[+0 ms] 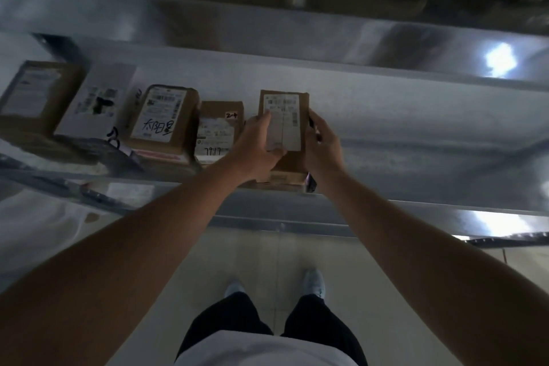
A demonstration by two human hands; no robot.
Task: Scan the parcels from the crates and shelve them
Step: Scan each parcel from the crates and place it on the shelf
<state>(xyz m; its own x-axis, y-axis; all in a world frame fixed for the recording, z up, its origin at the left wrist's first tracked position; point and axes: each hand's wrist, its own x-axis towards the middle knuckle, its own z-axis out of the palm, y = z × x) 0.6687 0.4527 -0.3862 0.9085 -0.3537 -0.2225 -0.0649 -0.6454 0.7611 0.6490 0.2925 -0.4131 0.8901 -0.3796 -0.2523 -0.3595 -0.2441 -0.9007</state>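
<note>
Head view: left hand (258,144) and right hand (322,144) both gripping parcel (289,128) on shelf (416,134).

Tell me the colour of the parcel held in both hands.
Brown cardboard parcel with a white shipping label on its face, seen in the head view.

Both arms reach forward, left hand (258,145) and right hand (322,145) curled in a grip.

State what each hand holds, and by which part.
Both hands hold one parcel at the shelf. The left hand grips its left edge, fingers over the label; the right hand grips its right edge, also holding a dark object.
</note>
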